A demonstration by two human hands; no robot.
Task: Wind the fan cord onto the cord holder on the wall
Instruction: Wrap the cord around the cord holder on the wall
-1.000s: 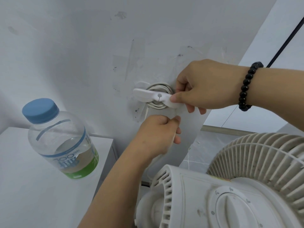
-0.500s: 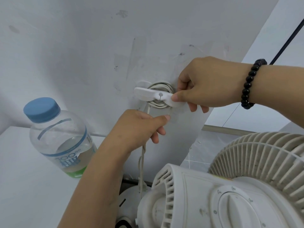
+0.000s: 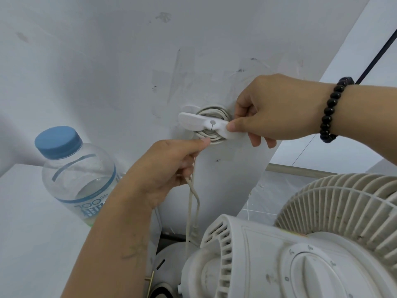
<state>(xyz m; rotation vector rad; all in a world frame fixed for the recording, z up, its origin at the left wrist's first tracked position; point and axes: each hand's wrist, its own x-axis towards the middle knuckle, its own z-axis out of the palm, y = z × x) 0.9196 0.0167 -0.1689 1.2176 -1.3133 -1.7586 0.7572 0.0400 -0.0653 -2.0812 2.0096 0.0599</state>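
Note:
A white cord holder (image 3: 193,120) is stuck on the wall, with several turns of the white fan cord (image 3: 211,114) coiled behind its flat bar. My right hand (image 3: 272,110) pinches the bar's right end between thumb and fingers. My left hand (image 3: 169,166) sits just below the holder and grips the cord, thumb tip at the coil's lower edge. Below it two strands of the cord (image 3: 192,203) hang down towards the white fan (image 3: 300,244) at the lower right.
A clear water bottle (image 3: 79,179) with a blue cap stands on a white surface (image 3: 28,233) at the left. A black cable (image 3: 376,57) runs along the wall at the upper right. The fan's base (image 3: 169,254) shows below the cord.
My left hand has moved left from under the holder and then up to the coil's lower edge, bringing the cord with it. My right hand has stayed on the bar's end.

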